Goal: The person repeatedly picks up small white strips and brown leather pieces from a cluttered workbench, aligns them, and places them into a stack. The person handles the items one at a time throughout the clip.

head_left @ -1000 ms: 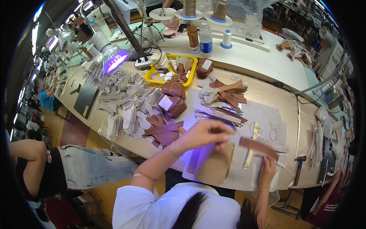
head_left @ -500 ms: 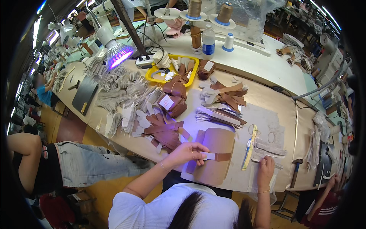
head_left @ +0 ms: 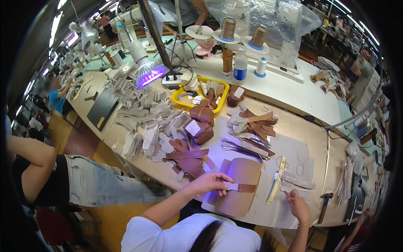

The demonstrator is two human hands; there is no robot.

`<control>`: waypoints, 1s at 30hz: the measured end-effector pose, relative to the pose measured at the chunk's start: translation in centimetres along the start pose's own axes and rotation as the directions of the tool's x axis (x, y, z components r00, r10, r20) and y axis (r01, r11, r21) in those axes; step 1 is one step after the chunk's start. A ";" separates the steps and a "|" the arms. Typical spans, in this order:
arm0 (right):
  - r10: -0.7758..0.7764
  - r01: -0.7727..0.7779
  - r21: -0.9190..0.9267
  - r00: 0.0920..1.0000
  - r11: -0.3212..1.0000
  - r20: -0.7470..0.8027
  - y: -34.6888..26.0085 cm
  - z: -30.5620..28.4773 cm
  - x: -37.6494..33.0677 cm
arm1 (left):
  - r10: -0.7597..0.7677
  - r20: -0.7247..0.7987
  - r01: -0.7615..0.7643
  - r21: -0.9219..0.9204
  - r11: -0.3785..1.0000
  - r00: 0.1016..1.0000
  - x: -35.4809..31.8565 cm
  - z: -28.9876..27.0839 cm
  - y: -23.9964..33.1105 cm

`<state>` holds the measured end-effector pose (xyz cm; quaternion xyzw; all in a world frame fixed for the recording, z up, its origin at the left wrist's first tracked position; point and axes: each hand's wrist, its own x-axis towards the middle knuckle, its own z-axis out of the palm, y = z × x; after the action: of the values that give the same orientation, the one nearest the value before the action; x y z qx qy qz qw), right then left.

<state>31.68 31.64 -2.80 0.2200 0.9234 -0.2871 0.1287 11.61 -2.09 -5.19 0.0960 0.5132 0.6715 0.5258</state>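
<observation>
A brown leather strap (head_left: 247, 188) with a pale end lies across a curved brown board (head_left: 240, 170). My left hand (head_left: 215, 184) pinches its pale end between thumb and fingers. Off to the right, my right hand (head_left: 297, 205) has its fingertips closed at the end of a pale strip (head_left: 286, 190); the fingers partly cover it. Just beyond them lie more pale strips (head_left: 299, 181). Between my hands sits a yellow ruler-like strip (head_left: 277, 178), with a blue-and-white pen-like tool (head_left: 275, 181) along it.
Brown straps (head_left: 189, 158) and stacked pale strips (head_left: 145, 105) cover the left side. Wrapped brown bundles (head_left: 201, 124) and a yellow tray (head_left: 221, 103) stand behind the board. A lit lamp (head_left: 149, 73) hangs above. A hammer (head_left: 325, 206) lies at right. Someone in jeans (head_left: 109, 178) is at left.
The whole view has shifted, so the table appears lower and further right. My left hand keeps its pinch on the strap. My right hand stays by the pale strips, its wrist turned slightly outward.
</observation>
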 end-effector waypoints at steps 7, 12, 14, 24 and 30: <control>0.090 -0.205 0.323 0.937 0.924 0.338 0.7 -1.0 0.4 | 0.009 -0.012 -0.009 0.020 1.000 1.000 -0.2 0.6 0.2; 0.047 -0.277 0.593 0.927 0.756 0.373 4.0 0.0 0.1 | 0.030 0.031 -0.031 0.020 0.999 0.999 0.0 0.7 0.1; 0.021 -0.163 0.693 0.978 0.702 0.208 6.5 1.2 0.2 | 0.039 0.041 -0.040 0.012 0.999 0.998 0.0 0.7 -0.1; 0.045 0.071 0.822 0.992 0.565 -0.117 1.3 0.0 1.2 | 0.090 0.029 -0.089 -0.025 0.996 0.996 0.1 1.0 -0.8; -0.026 0.176 0.809 0.980 0.560 -0.195 -1.5 -0.1 2.1 | 0.124 0.024 -0.125 0.027 0.992 0.992 -0.3 1.8 -0.3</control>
<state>29.07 31.27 -2.80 0.2235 0.7015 -0.6719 -0.0799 13.11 -1.34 -4.49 0.1427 0.5097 0.6945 0.4873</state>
